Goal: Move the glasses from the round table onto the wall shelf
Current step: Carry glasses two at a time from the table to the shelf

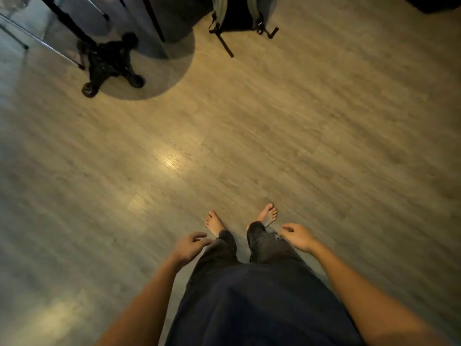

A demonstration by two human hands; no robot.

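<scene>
I look straight down at a wooden floor and my own bare feet. My left hand point(190, 247) hangs beside my left thigh with its fingers loosely apart and nothing in it. My right hand point(298, 236) hangs beside my right thigh, also loose and holding nothing. A round glass table top point(172, 61) shows at the upper left, seen from above, with its black legged base point(112, 64) visible through the glass. No glasses and no wall shelf are in view. The picture is blurred.
A backpack point(243, 13) with dangling straps lies on the floor at the top centre. Dark slanted poles point(67, 21) cross the top left corner. A dark object point(434, 3) sits at the top right corner. Open wooden floor point(274, 136) lies ahead of my feet.
</scene>
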